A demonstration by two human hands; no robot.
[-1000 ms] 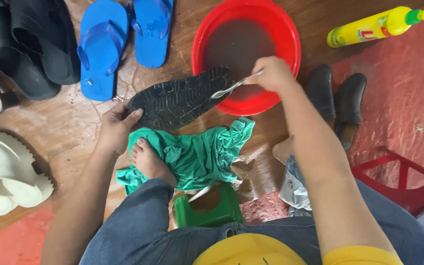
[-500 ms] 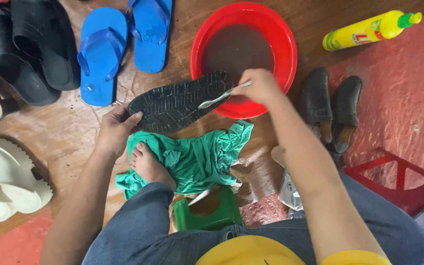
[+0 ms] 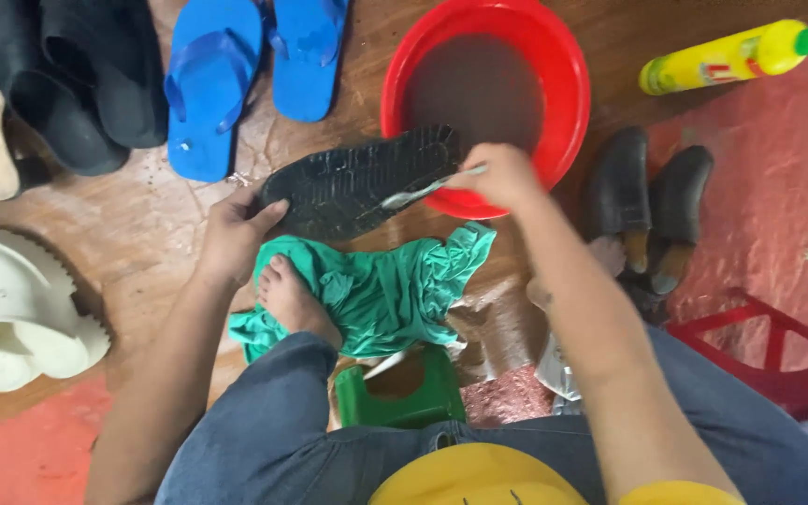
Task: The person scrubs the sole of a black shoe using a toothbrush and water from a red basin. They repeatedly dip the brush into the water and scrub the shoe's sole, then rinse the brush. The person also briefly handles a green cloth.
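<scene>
My left hand (image 3: pixel 236 234) grips the heel end of a black shoe (image 3: pixel 357 182) held sole up, its toe end resting over the rim of a red basin (image 3: pixel 568 89) of murky water. In my right hand (image 3: pixel 505 176) is a small brush (image 3: pixel 423 192), its head lying against the wet, ridged sole. Under the shoe a green cloth (image 3: pixel 390 290) lies crumpled on the floor, with my bare foot (image 3: pixel 290 299) on it.
A pair of blue flip-flops (image 3: pixel 226 84) and black shoes (image 3: pixel 77 84) lie at the top left, white sandals (image 3: pixel 11 309) at the left. A yellow bottle (image 3: pixel 731 56) lies at the top right, black shoes (image 3: pixel 647 206) beside the basin, a red stool (image 3: pixel 778 346) at right.
My right hand has drawn the brush left and down along the sole, from the basin's side toward the shoe's middle. My left hand keeps its hold on the shoe.
</scene>
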